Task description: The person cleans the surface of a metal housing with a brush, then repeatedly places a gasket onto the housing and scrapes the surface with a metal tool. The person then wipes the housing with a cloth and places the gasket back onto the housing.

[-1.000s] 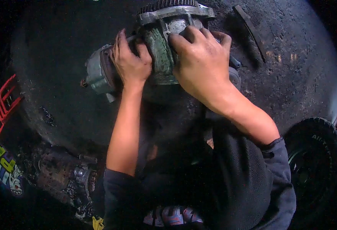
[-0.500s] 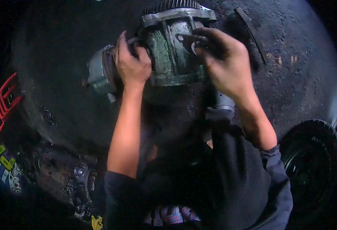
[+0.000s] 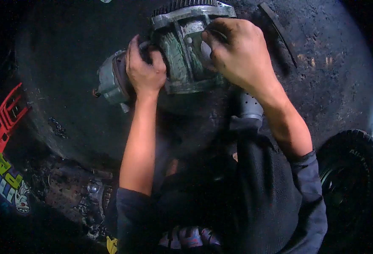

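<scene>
A grease-stained metal housing [image 3: 176,55] stands on the dark floor, with a toothed gear [image 3: 190,5] at its top. Beside it on the left lies a grey metal cover [image 3: 111,78] with a dark flange. My left hand [image 3: 145,70] sits between the two, fingers curled around the left side of the housing. My right hand [image 3: 239,51] is at the housing's right side, with thumb and fingers pinched together. A small pale rounded piece [image 3: 205,50] shows at its fingertips against the housing wall; I cannot tell what it is.
A flat dark bar [image 3: 279,34] lies on the floor at the upper right. A tyre [image 3: 347,169] is at the right edge. Greasy metal parts [image 3: 94,203] lie at the lower left, near a yellow scrap [image 3: 111,244]. My shoe [image 3: 251,106] is below the right hand.
My right hand has moved slightly up and left over the housing, its fingers drawn closer together. The left hand stays in place on the housing's left side.
</scene>
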`<state>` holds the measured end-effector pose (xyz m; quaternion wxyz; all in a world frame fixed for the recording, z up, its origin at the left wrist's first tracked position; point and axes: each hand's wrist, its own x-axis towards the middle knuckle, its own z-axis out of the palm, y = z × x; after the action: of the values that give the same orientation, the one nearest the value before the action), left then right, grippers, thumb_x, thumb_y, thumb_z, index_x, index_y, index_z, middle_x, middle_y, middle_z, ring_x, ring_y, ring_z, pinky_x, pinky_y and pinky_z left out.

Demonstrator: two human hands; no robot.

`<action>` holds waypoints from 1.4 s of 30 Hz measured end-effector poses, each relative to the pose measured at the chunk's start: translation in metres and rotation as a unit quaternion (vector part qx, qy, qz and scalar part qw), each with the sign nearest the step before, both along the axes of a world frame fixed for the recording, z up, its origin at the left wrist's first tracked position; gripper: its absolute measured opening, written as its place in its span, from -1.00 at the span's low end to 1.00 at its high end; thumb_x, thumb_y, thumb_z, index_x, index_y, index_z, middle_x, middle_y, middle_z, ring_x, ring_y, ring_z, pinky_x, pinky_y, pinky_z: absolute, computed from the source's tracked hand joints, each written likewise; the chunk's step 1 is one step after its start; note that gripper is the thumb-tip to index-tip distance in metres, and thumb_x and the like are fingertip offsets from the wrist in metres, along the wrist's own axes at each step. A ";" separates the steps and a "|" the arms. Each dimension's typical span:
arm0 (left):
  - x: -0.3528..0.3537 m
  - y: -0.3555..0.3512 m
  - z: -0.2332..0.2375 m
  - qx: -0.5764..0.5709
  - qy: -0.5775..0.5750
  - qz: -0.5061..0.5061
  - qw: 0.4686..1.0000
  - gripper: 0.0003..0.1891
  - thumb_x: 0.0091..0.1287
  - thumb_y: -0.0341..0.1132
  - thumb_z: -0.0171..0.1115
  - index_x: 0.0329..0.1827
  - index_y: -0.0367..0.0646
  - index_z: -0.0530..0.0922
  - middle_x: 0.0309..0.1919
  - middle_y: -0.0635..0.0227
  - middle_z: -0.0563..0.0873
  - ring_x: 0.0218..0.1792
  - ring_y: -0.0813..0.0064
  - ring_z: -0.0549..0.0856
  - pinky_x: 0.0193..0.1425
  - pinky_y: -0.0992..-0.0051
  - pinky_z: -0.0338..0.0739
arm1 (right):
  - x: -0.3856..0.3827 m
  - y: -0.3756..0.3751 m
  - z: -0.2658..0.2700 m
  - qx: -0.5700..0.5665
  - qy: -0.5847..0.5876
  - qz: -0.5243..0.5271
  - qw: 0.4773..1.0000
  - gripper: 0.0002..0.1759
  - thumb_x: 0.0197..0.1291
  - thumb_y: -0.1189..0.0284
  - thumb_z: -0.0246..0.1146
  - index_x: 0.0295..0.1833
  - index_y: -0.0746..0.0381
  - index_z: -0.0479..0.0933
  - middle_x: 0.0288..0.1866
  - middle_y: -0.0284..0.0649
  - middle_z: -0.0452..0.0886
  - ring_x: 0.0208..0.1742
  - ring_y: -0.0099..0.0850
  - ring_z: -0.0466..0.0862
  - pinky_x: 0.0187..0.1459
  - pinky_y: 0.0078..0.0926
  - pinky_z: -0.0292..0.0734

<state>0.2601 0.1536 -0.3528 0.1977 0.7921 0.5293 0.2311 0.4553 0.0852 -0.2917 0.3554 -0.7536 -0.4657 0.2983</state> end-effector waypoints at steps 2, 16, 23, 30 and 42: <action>-0.001 0.000 0.001 0.001 -0.002 0.001 1.000 -0.52 0.14 -0.30 0.13 0.11 -0.42 0.46 0.02 -0.17 0.57 0.06 -0.11 0.54 0.20 0.19 0.39 | 0.003 0.001 0.002 -0.003 -0.004 0.021 1.000 -0.78 0.06 0.40 0.23 -0.31 0.36 0.60 -0.44 0.05 0.61 -0.39 -0.10 0.65 -0.29 -0.24 0.54; -0.004 0.005 -0.010 0.071 0.004 -0.013 0.997 -0.53 0.15 -0.29 0.04 0.09 -0.39 0.49 -0.10 -0.19 0.63 -0.06 -0.06 0.64 0.07 0.26 0.50 | -0.010 0.003 -0.003 0.070 -0.059 0.026 0.996 -0.86 -0.03 0.55 0.22 -0.30 0.32 0.61 -0.44 0.04 0.59 -0.42 -0.07 0.64 -0.36 -0.38 0.53; -0.007 0.004 -0.009 0.011 0.003 -0.005 1.000 -0.54 0.13 -0.37 0.03 0.08 -0.46 0.49 0.03 -0.20 0.57 0.07 -0.12 0.55 0.23 0.19 0.39 | -0.019 0.018 0.004 0.089 -0.036 -0.004 0.995 -0.86 -0.11 0.50 0.24 -0.36 0.29 0.57 -0.49 0.05 0.57 -0.40 -0.02 0.64 -0.34 -0.23 0.53; -0.009 0.003 -0.003 0.003 0.001 0.005 1.000 -0.54 0.12 -0.38 0.03 0.09 -0.46 0.48 0.03 -0.19 0.57 0.06 -0.12 0.55 0.22 0.20 0.39 | 0.008 -0.006 -0.002 0.113 -0.050 -0.026 0.992 -0.84 0.07 0.47 0.27 -0.28 0.35 0.60 -0.50 0.00 0.59 -0.48 -0.24 0.66 -0.39 -0.43 0.50; -0.009 0.002 -0.005 0.005 0.004 -0.003 1.000 -0.55 0.13 -0.35 0.04 0.06 -0.45 0.50 -0.01 -0.19 0.59 0.05 -0.12 0.56 0.20 0.20 0.41 | -0.012 -0.010 -0.003 0.074 -0.013 0.015 0.997 -0.92 -0.11 0.48 0.25 -0.42 0.22 0.58 -0.53 0.01 0.55 -0.44 0.00 0.60 -0.39 -0.21 0.50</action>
<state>0.2512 0.1557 -0.3577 0.1920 0.7959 0.5261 0.2301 0.4438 0.0748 -0.2943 0.4000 -0.7220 -0.5022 0.2579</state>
